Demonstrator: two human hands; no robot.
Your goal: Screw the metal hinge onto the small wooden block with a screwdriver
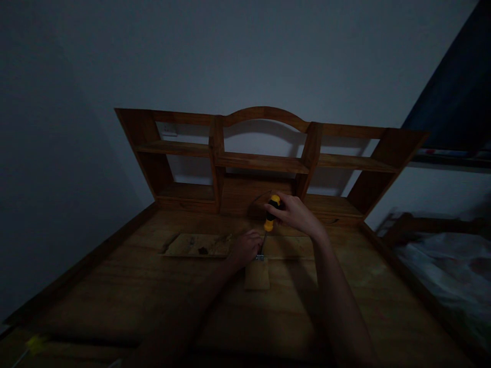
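In a dimly lit room, we work a yellow-and-black screwdriver (272, 209) at the middle of the frame, its handle clamped in the fingers of our right hand (293, 212). The tool stands tilted, its handle toward the upper right, its shaft running down to a small metal piece (260, 257) just below center. Our left hand (246, 246) lies just left of the shaft, over a long strip of wood (210, 246), its fingers bent and close together; we cannot tell whether they grip anything. The strip stretches left and right across the center of the frame, its surface marked with dark patches on the left. Directly below the metal piece lies a short wooden block (257, 276), flat on the broad wooden desktop (153, 306). Behind our hands, a wooden shelf unit (264, 162) with an arched top rail spans the middle of the frame against a pale wall (245, 56). At right, beyond the desk's edge, we see whitish, crumpled material (452, 260); a blurred yellow object (36, 343) sits at lower left.
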